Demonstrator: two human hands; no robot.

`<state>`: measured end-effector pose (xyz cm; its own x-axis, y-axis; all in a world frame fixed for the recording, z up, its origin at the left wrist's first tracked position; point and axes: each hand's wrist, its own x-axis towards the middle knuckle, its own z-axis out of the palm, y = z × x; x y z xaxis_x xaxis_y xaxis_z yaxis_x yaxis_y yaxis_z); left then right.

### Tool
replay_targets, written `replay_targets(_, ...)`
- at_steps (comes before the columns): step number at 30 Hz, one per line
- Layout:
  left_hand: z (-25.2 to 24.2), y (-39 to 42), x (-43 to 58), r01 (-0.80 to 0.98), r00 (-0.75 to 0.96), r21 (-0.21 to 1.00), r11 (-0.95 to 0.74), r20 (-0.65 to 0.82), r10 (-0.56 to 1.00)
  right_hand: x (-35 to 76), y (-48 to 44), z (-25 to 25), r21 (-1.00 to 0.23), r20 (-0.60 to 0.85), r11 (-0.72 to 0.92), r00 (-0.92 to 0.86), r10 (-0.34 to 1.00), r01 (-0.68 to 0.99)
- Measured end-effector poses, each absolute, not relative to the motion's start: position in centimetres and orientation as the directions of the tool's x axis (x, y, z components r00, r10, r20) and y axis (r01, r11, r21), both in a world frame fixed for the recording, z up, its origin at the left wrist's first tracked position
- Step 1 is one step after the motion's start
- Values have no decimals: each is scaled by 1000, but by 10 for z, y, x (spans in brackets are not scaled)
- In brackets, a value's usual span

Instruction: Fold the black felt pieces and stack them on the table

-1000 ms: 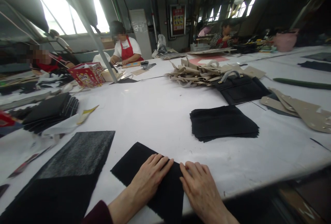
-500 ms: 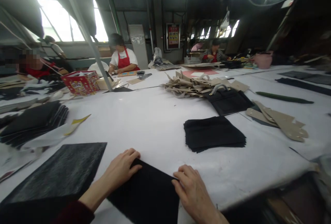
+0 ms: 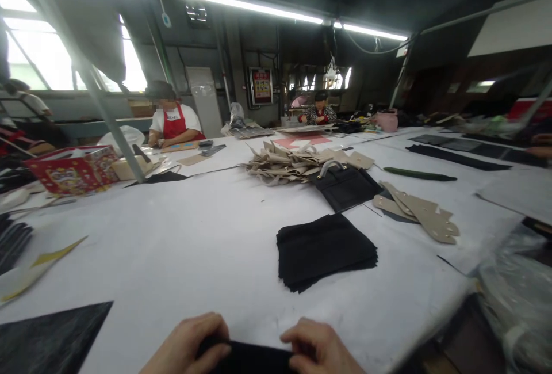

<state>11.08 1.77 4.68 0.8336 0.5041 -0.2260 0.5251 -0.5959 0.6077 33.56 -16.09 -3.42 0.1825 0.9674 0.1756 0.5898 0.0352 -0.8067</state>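
At the bottom edge, my left hand [image 3: 195, 344] pinches one corner of a black fabric piece [image 3: 257, 357] between thumb and fingers. My right hand [image 3: 318, 344] grips the same piece at its other end. Only the far edge of the fabric shows between the hands; the rest lies below the view. Ahead and slightly right, a stack of black fabric pieces [image 3: 325, 252] rests on the white table [image 3: 181, 264]. A dark grey sheet [image 3: 47, 339] lies to the left, partly cut off by the frame.
Beyond the stack are a black handbag [image 3: 347, 187], a heap of beige straps [image 3: 293, 161], beige cut pieces [image 3: 420, 210] and a cucumber-like green object [image 3: 419, 174]. A red printed box [image 3: 73, 170] stands left by a slanted pole [image 3: 107, 115]. Co-workers [image 3: 175, 121] sit across the table.
My view has tilted up and turned right, so my hands and the fabric sit lower in the picture. Both hands keep hold of the black fabric piece.
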Motion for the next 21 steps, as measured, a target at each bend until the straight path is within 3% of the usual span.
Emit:
replay_targets(3,56,8,174,446,845,696,-563,-121,520,408,-161,19,-835,54,-122,301,952,536)
replay_targets(5,55,7,222,357,840,742,-568,11,542,460,-150,47,-754,110,-113,294,949,647)
replay_targets(7,49,12,269,310,804,753,-580,117,583,506,-132,61,-605,175,-132,293,940,785)
replay_targets(9,39,21,309,317,762,732,-602,181,621,540,-111,63,-376,228,-183,282,932,908)
replay_targets(12,24,38,348,367,714,676,-640,236,659,564,-81,51,-149,288,-248,282,915,957)
replay_targets(17,3,55,367,439,666,647,-623,230,709,562,-54,11,-98,383,-276,292,876,956)
replay_targets(21,-7,52,365,531,616,614,-584,194,764,566,-49,-40,-89,506,-160,183,843,983)
